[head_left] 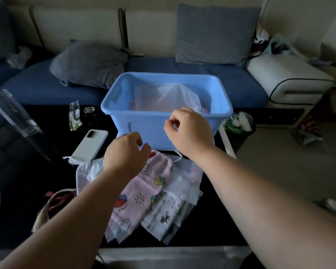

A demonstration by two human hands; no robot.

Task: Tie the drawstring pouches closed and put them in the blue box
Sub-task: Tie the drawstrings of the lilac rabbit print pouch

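Hovering above the pink pouch (142, 189) on the bench (37, 171), left grip (126, 152) and right grip (190, 131) both curl their fingers; whether they pinch a cord I cannot tell. The blue box (144, 129) stands just behind.

Saw a light-blue box (144, 131) and, in it, a milky see-through pouch (167, 96). Noted a pale pink pouch (136, 193) printed with red and yellow strawberries and yellow suns; also a white pouch (163, 212) dotted with small black cats. Found a white phone (89, 144), a black table (217, 226), two grey cushions (215, 33), and a sofa (37, 84) with navy seat and cream back.
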